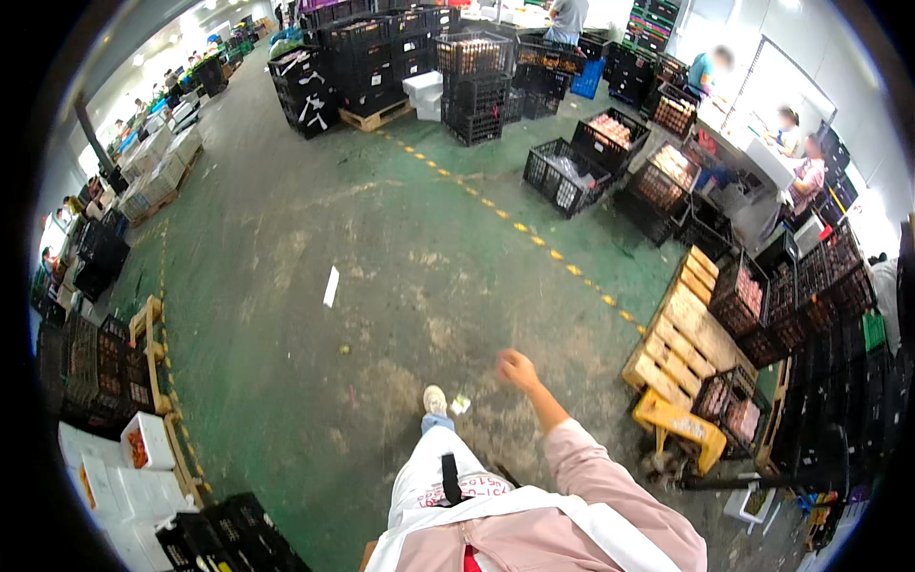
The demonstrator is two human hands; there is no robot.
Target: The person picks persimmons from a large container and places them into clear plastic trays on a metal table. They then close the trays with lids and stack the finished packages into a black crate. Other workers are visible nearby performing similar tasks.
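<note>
My right hand (517, 370) swings out ahead of my body above the floor, slightly blurred. Its fingers look curled in, with nothing seen in them, and it touches nothing. A pink sleeve (581, 459) is pushed up that forearm. My left hand does not show. Below me, one foot in a pale shoe (435, 400) is on the green floor (381, 429), beside a small white-and-green scrap (460, 404). I wear a white apron (434, 481) over the pink top.
To the right lie a wooden pallet (681, 334) and a yellow pallet jack (679, 426), near black crates of produce (742, 297). Stacked black crates (357, 57) stand far ahead. White foam boxes (124, 486) sit at left. A white strip (331, 286) lies ahead. People work at far right.
</note>
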